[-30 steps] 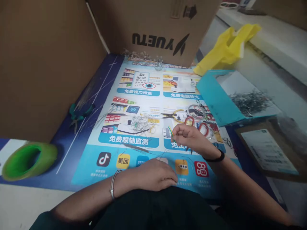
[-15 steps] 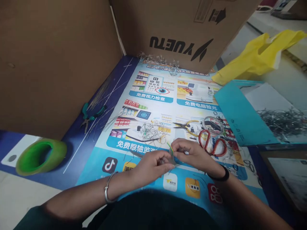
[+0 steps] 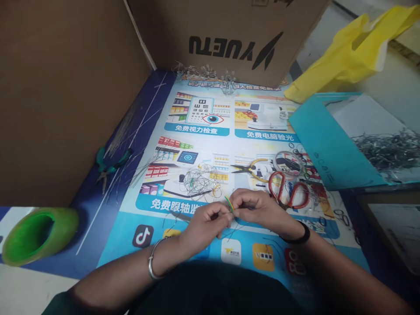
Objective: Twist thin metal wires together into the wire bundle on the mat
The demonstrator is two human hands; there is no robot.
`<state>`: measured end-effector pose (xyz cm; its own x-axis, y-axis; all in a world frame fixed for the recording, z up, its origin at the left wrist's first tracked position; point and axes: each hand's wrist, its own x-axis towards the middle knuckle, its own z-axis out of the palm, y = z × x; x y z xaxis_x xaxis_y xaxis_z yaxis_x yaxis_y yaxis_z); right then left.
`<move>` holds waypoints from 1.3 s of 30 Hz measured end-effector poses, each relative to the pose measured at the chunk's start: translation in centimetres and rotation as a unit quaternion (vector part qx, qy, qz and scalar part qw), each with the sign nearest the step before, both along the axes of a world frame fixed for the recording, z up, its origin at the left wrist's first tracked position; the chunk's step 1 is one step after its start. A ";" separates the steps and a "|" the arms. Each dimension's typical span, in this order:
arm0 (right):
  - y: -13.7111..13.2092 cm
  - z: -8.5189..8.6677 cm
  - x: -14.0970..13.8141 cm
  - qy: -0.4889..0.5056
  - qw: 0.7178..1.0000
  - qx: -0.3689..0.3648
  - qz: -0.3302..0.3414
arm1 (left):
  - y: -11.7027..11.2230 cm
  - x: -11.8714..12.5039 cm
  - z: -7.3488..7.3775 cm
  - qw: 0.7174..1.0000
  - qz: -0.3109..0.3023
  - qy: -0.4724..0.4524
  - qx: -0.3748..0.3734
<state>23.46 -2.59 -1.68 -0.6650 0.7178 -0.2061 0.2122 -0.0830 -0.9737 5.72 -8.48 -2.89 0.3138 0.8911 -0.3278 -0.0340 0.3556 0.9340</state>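
Note:
Between the fingertips of both hands is a short yellow-and-green wire, its end sticking up. My left hand pinches it from one side, thumb against the fingers. From the other side my right hand pinches at the same spot, so the two hands touch or nearly touch. Thin dark strands hang below the fingers. Just beyond lies a loose tangle of fine wire. Red-handled scissors rest beside my right hand, with yellow-handled pliers a little farther off.
Cardboard walls stand at the left and back. A roll of green tape and teal-handled pliers lie at left. On the right are a blue box holding wire clippings, a yellow bag and a round clear dish.
The whole view has shifted slightly. The hands have drawn closer together around the wire, and its coloured end now leans more to the left.

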 end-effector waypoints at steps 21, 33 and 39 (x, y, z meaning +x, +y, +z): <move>-0.7 0.3 -0.3 -0.035 0.999 0.011 -0.017 | -0.5 -0.2 0.1 0.986 0.050 0.113 0.111; 0.9 -0.6 1.0 -0.059 0.990 0.003 -0.125 | -1.1 -0.8 0.0 0.987 0.123 -0.019 0.105; 1.5 -0.9 1.7 -0.076 0.981 0.077 -0.161 | -1.5 -0.8 -0.4 0.972 0.179 -0.043 0.148</move>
<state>25.15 -1.07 -2.61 -0.3694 0.9156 -0.1589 0.3429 -0.0247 -0.9391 4.95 -9.94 -3.27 -0.0183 0.9995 -0.0274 -0.1895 0.0235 0.9816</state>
